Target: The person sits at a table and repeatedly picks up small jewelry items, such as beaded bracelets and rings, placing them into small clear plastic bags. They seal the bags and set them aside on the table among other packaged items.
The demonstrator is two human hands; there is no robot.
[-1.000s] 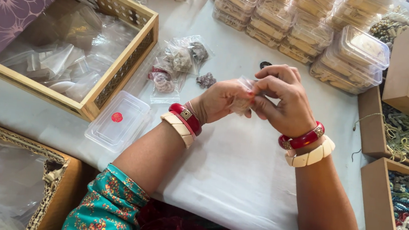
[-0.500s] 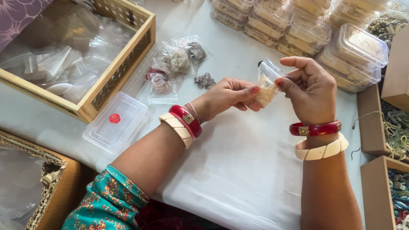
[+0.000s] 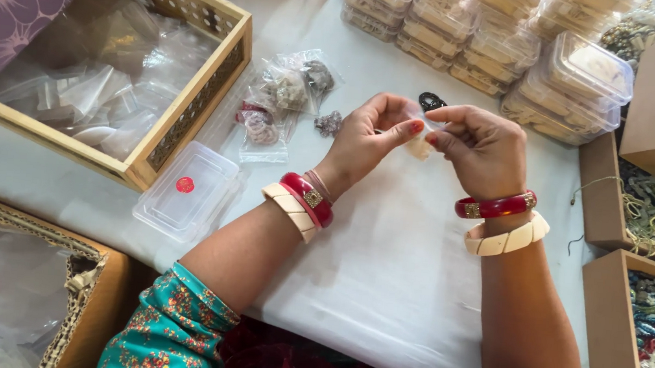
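Clearly both hands pinch one small clear plastic pouch (image 3: 420,141) holding a pale cream trinket, raised above the white cloth-covered tabletop (image 3: 381,291) — left hand (image 3: 371,136) gripping its left edge, right hand (image 3: 481,146) its right. The film looks slippery; a loose pinch could drop it among the filled clear pouches (image 3: 284,97) nearby — easy to mix up.

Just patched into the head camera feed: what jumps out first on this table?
Centre frame, the left hand and right hand pinch a small clear bag between them, red and cream bangles on both wrists. Stacked clear plastic boxes fill the top right, and a wooden tray of empty clear bags sits top left.
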